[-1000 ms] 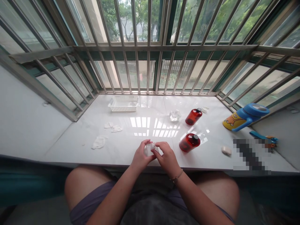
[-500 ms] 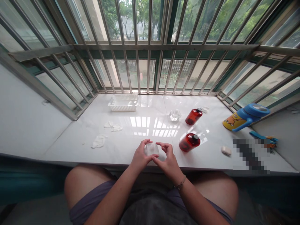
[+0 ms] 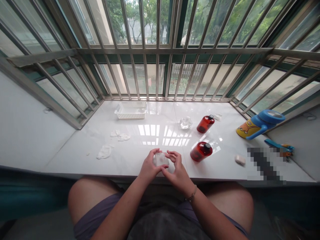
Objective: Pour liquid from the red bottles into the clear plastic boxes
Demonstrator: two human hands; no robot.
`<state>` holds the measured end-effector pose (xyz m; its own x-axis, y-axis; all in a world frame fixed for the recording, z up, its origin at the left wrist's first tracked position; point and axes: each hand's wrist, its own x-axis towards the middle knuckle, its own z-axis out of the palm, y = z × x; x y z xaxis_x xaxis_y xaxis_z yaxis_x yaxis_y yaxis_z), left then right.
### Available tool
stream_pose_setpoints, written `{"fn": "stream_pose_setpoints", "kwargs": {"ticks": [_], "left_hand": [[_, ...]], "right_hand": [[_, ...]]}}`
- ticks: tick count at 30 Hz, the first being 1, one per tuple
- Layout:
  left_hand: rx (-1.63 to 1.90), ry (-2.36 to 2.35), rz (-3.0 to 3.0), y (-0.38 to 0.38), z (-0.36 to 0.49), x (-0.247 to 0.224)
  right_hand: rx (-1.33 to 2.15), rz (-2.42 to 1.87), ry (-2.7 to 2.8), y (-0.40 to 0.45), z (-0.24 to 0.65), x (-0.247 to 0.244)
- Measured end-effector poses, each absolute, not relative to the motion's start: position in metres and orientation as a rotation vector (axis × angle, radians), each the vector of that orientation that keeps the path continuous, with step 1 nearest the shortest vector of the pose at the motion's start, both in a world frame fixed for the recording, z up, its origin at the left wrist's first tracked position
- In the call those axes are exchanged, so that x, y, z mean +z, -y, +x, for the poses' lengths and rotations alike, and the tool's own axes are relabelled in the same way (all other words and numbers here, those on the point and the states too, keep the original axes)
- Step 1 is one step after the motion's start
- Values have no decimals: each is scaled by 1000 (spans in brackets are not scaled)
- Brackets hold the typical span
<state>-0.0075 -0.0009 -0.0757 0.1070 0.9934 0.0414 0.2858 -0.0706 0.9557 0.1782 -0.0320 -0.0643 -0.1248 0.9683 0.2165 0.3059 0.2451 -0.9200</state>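
Note:
Close to the front edge of the white tiled sill, a small clear, cloudy box-shaped piece [image 3: 160, 159] is between my two hands. My left hand [image 3: 149, 165] wraps round its left side, fingers behind and thumb across the front. My right hand [image 3: 178, 168] curves at its right side, with the index fingertip by the upper corner and the thumb near the left thumb. Whether the piece is hollow I cannot tell. Just right of my right hand stands a red translucent bottle [image 3: 200, 153] with a black cap. A second red bottle [image 3: 205, 125] is behind it.
A white perforated basket [image 3: 130, 115] sits at the back left. Crumpled white tissues [image 3: 105, 151] lie on the left. A clear faceted glass object [image 3: 185, 123] stands near the back bottle. To the right are a whitish lump [image 3: 240, 160], a blue-yellow flask [image 3: 260, 125] and blue-handled tools [image 3: 280, 146].
The view shifts slightly. My right fingers draw a little closer to the clear piece, and it seems slightly turned. Everything else stays put.

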Motion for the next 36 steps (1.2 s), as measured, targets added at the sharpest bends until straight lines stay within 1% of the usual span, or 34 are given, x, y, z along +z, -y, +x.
{"fn": "stream_pose_setpoints", "kwargs": {"ticks": [4,10,15,21,24,28,30,31,33,36], "left_hand": [[1008,-1335,1502,1,-8,-78],[1017,-1326,1507,1,-8,-78],[1010,-1323,1504,3,-7,-77],[1024,-1326,1542,3,-7,-75],[999,-1361,1558,2,-4,-73],[986,-1375,1596,-7,7,-73],[990,-1362,1615,-17,18,-73],[994,-1348,1626,-23,25,-73],[999,-1309,1658,-37,41,-74],[980,-1249,1704,-61,70,-75]], "right_hand": [[748,-1327,1521,31,176,-67],[881,-1245,1644,32,176,-60],[746,-1330,1574,30,177,-60],[780,-1301,1664,36,173,-59],[496,-1333,1664,37,183,-51],[-102,-1282,1758,31,221,-29],[-347,-1378,1755,23,245,-23],[-421,-1464,1755,18,256,-22],[-466,-1656,1778,8,280,-26],[-345,-1867,1830,-10,315,-39]]}}
